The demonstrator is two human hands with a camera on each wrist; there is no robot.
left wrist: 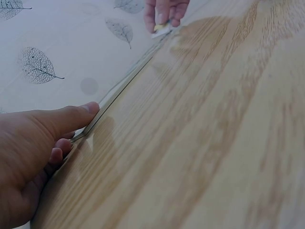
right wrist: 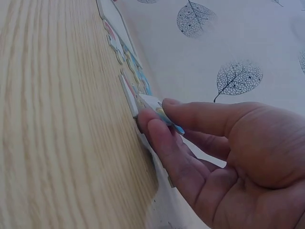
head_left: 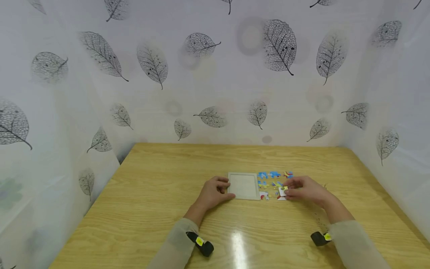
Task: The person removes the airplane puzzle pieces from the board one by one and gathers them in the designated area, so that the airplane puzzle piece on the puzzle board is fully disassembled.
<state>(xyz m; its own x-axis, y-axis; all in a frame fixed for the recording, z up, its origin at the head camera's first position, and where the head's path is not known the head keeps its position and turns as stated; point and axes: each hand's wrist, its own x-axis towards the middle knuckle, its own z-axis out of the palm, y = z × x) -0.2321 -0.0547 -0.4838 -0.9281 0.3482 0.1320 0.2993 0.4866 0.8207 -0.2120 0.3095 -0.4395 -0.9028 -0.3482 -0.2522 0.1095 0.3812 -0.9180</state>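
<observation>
A square, pale puzzle tray with a raised border lies flat on the table. My left hand grips its left edge, thumb at the near corner and fingers along the side; the left wrist view shows the thumb on the rim. To the tray's right lie several loose jigsaw pieces, blue, yellow, red and white. Between thumb and fingers my right hand pinches one white, yellow and blue jigsaw piece, tilted just above the others. The fingers hide part of that piece.
The wooden table runs back to a pale curtain printed with dark leaves, which also hangs at both sides. Black wrist cameras sit on both forearms. Light glares off the table near the front.
</observation>
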